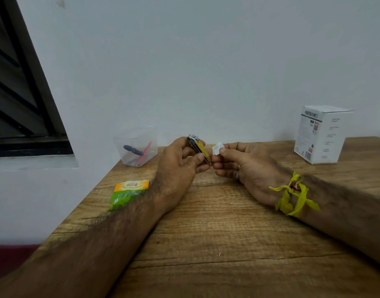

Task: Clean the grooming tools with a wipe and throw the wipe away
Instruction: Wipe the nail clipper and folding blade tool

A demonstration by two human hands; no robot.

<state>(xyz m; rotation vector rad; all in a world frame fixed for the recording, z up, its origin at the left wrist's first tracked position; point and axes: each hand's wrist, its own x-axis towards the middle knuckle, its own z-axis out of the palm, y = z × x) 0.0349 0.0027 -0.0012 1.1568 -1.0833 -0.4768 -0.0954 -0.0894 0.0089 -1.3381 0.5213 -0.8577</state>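
Clipper held up, wipe beside it.
Left hand (180,164) gripped the clipper (199,149) above the table (217,229); right hand (247,166) pinched the wipe (218,148) just right of the clipper. Clear tub (135,146) with tools sat left of the left hand, green sachet (129,193) beside that wrist.

Domestic room, most likely a home corner used as a desk: wood-grain surface (217,229) pushed against a plain white painted wall (184,61), beside a dark-framed louvred window (19,82). Household clutter present: clear plastic container (135,146) of small grooming items, green-and-orange sachet (129,193), white retail product box (321,134) printed with text and codes.
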